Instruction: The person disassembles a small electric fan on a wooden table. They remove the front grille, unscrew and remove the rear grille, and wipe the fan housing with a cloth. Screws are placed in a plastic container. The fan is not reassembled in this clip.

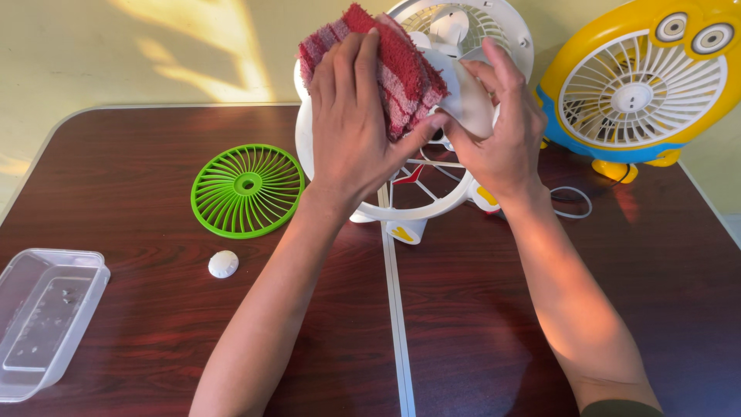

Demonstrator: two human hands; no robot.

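Observation:
My left hand (351, 116) grips a folded red striped cloth (401, 66) and presses it against a white fan blade (471, 96). My right hand (502, 127) holds that blade from the right side, thumb against it. The blade belongs to a small white table fan (432, 208) standing open at the table's far middle, its front grille removed. A green round fan grille (247, 189) lies flat on the table to the left. A small white oval cap (223, 264) lies in front of the grille.
A yellow and blue table fan (641, 85) stands at the back right, with a white cord (571, 202) beside it. A clear plastic container (42, 320) sits at the near left edge. The dark wooden table (154, 340) has a metal seam (397, 324) down the middle.

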